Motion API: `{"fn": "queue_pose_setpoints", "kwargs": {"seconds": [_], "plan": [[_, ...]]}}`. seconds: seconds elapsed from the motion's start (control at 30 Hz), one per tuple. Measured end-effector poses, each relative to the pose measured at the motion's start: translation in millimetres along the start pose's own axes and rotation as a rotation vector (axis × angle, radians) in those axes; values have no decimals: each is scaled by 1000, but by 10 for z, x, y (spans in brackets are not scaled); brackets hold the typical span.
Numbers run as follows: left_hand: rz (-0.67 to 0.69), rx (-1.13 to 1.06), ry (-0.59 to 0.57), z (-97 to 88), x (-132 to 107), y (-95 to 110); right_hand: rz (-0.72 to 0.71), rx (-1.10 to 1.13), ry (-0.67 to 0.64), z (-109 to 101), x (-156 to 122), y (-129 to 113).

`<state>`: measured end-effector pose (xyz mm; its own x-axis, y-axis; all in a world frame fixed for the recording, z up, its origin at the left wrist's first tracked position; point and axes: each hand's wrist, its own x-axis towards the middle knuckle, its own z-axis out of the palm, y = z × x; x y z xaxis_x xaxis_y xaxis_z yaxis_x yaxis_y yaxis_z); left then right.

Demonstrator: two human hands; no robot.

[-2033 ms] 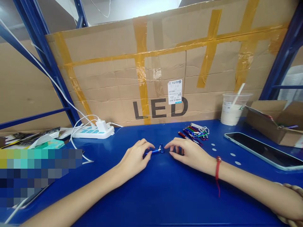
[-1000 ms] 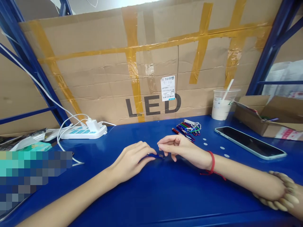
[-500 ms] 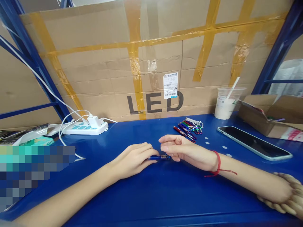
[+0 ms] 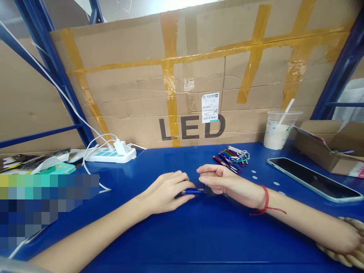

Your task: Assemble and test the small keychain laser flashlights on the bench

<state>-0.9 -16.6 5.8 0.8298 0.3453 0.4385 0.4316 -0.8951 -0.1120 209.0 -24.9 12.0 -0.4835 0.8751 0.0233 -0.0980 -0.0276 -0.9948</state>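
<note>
A slim blue pen-shaped keychain point(image 4: 189, 192) with a silver band lies level, just above or on the blue table point(image 4: 182, 235). Its barrel is between the thumb and fingers of my left hand point(image 4: 167, 191), which is closed on it with the back of the hand up. At the keychain's right end, a small clip point(image 4: 203, 186) stands up against the curled fingers of my right hand point(image 4: 224, 184). The right thumb lies over that end, and part of the clip is hidden. Behind the right hand is a pile of similar coloured keychains point(image 4: 230, 154) with clips.
Small pale discs point(image 4: 254, 177) lie right of the pile. A phone point(image 4: 313, 178), a plastic cup with straw point(image 4: 277, 132) and an open carton point(image 4: 318, 144) stand to the right. A power strip point(image 4: 125, 154) with white cables is at left, before a big cardboard sheet point(image 4: 127, 94).
The view has shifted, so everything sits slightly right and lower. The clip now stands more upright at the right fingertips. The left hand keeps its hold on the keychain.
</note>
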Motion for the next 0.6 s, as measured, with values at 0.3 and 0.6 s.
{"fn": "queue_pose_setpoints", "kwargs": {"seconds": [0.3, 0.6], "plan": [[-1, 70, 59, 19, -4, 29, -150, -593, -27, 12, 28, 81], [-12, 173, 174, 41, -27, 6, -262, -946, -69, 15, 55, 126]]}}
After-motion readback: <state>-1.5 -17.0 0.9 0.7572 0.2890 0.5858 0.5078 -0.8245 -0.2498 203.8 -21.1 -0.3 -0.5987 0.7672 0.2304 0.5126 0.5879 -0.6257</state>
